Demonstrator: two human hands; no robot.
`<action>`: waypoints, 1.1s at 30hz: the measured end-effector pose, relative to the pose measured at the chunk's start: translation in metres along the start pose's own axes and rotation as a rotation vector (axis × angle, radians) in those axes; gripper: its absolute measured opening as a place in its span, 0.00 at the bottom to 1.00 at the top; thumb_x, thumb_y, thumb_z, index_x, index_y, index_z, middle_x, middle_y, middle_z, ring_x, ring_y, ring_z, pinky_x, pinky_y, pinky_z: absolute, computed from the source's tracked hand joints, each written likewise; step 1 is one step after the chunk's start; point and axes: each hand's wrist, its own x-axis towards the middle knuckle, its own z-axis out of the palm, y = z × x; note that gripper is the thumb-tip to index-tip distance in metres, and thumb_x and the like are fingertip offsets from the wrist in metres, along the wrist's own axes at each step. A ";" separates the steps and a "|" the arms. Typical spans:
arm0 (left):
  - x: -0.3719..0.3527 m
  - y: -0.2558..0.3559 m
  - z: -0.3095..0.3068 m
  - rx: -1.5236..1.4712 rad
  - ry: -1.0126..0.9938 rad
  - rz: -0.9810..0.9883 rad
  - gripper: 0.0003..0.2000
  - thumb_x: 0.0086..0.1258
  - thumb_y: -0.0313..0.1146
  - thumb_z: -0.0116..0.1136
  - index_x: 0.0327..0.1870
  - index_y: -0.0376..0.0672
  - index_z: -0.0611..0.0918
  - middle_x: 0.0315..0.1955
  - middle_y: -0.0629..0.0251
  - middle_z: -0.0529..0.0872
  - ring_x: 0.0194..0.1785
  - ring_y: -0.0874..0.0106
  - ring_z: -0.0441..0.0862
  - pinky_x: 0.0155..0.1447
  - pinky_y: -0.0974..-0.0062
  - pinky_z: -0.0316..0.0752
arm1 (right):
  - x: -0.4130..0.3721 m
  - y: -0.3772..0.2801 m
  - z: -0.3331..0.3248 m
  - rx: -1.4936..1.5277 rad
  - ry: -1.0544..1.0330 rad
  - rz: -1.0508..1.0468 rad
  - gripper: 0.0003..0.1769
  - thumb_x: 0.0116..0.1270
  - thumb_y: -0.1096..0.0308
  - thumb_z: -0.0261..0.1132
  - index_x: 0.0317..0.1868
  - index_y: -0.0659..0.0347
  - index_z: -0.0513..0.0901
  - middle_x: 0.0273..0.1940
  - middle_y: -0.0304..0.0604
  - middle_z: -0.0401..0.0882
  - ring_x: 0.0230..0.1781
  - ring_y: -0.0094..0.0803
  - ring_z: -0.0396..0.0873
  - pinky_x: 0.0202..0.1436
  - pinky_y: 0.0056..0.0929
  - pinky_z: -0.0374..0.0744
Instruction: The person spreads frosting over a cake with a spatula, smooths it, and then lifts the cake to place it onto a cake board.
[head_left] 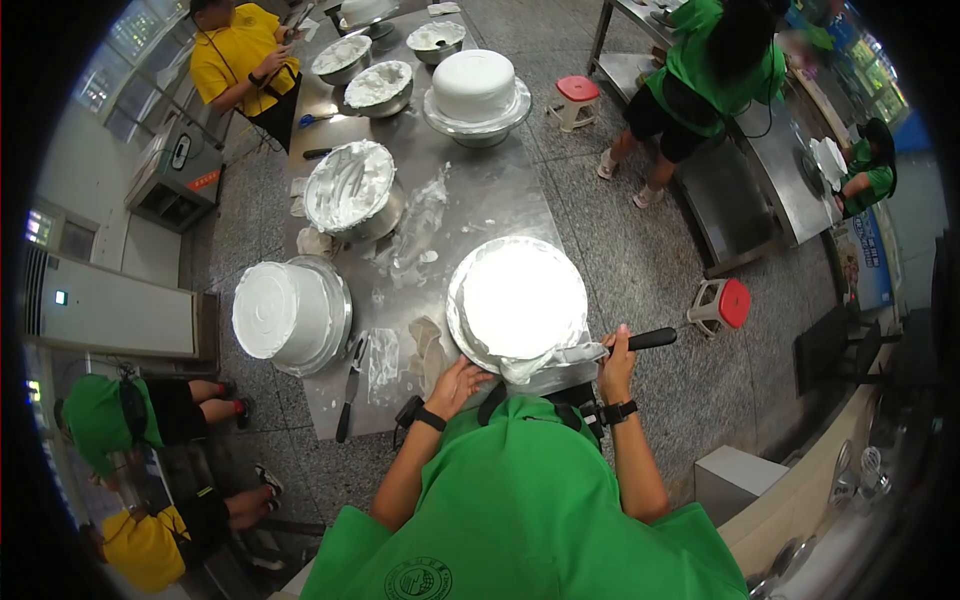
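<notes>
A round white-frosted cake (522,297) sits on a metal turntable (458,310) at the near edge of the steel table (500,195). My right hand (617,362) grips the black handle of a palette knife (600,350), whose cream-loaded blade lies against the cake's near side. My left hand (457,384) rests at the turntable's near-left rim, fingers curled on its edge. Both wrists wear black watches.
Another frosted cake on a turntable (290,312) stands at the left, a third (474,90) farther back. Bowls of cream (350,190) and a spare knife (349,392) lie on the smeared table. People in green and yellow stand around; red stools (722,303) are to the right.
</notes>
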 end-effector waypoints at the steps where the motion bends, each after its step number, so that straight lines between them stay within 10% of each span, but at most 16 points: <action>1: 0.000 -0.001 -0.001 -0.002 0.001 0.003 0.27 0.80 0.55 0.36 0.71 0.46 0.66 0.61 0.61 0.78 0.56 0.70 0.78 0.50 0.76 0.68 | 0.000 0.000 0.002 -0.001 -0.004 0.000 0.20 0.79 0.53 0.52 0.28 0.52 0.67 0.20 0.31 0.63 0.18 0.18 0.59 0.22 0.20 0.60; 16: 0.001 -0.022 -0.024 -0.327 -0.035 0.087 0.27 0.79 0.53 0.39 0.68 0.42 0.67 0.61 0.58 0.75 0.63 0.61 0.74 0.62 0.61 0.71 | -0.010 -0.055 0.058 0.647 -0.121 0.152 0.17 0.78 0.52 0.54 0.30 0.49 0.70 0.19 0.28 0.63 0.12 0.15 0.53 0.19 0.18 0.55; 23: -0.034 0.017 0.006 0.296 0.248 0.220 0.15 0.78 0.42 0.48 0.46 0.39 0.81 0.39 0.66 0.84 0.43 0.75 0.81 0.49 0.80 0.73 | -0.033 -0.085 0.084 0.495 -0.289 0.021 0.15 0.78 0.56 0.53 0.33 0.51 0.66 0.23 0.30 0.66 0.18 0.16 0.60 0.24 0.20 0.60; 33: -0.080 0.088 0.136 0.573 -0.396 0.230 0.19 0.80 0.43 0.43 0.45 0.34 0.81 0.37 0.63 0.85 0.41 0.76 0.80 0.49 0.78 0.73 | -0.071 -0.055 0.120 -0.229 -0.533 -0.377 0.10 0.67 0.79 0.65 0.37 0.60 0.71 0.28 0.36 0.72 0.27 0.21 0.69 0.31 0.20 0.69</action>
